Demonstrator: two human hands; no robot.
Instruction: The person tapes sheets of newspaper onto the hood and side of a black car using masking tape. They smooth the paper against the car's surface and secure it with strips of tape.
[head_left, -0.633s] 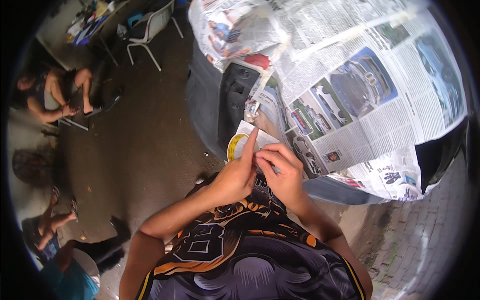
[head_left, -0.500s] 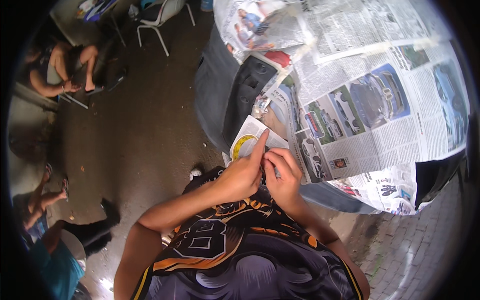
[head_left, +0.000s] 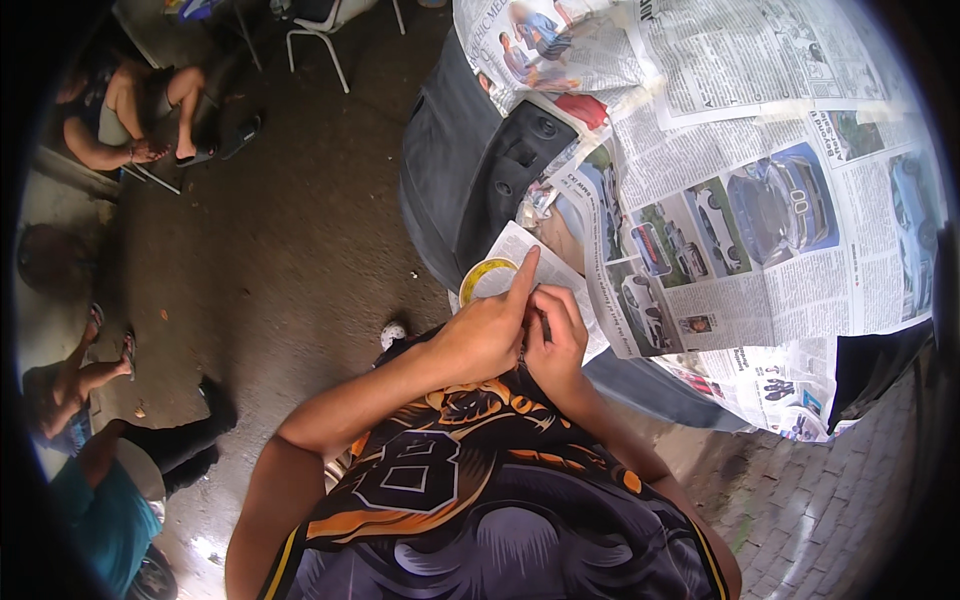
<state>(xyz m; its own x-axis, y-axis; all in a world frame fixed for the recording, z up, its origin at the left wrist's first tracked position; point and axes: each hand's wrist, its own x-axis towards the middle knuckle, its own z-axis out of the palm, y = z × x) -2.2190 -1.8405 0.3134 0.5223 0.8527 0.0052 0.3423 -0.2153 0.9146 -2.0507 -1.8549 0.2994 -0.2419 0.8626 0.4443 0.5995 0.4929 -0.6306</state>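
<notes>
My left hand (head_left: 485, 335) is closed around the lower side of a roll of tape (head_left: 483, 275) with a yellow inner ring, its index finger stretched out past the roll. Close beside it, my right hand (head_left: 556, 330) has its fingers curled in a pinch against the left fingertips; what lies between them is hidden. A loose sheet of newspaper (head_left: 517, 240) shows behind both hands and the roll. Just beyond is a dark grey bumper-like panel (head_left: 440, 190), and next to it newspaper sheets (head_left: 740, 290) taped together cover a large rounded vehicle body.
Left of me, a person (head_left: 120, 120) sits near a white-legged chair (head_left: 322, 45). Lower left are another person's legs (head_left: 85, 375) and a person in a teal shirt (head_left: 95, 510). Wet dark floor (head_left: 280, 220) lies to the left, paving bricks (head_left: 800, 510) to the lower right.
The view has shifted slightly, so the covered vehicle sits a little farther right. My right hand has drawn slightly closer to the left, its fingers more curled.
</notes>
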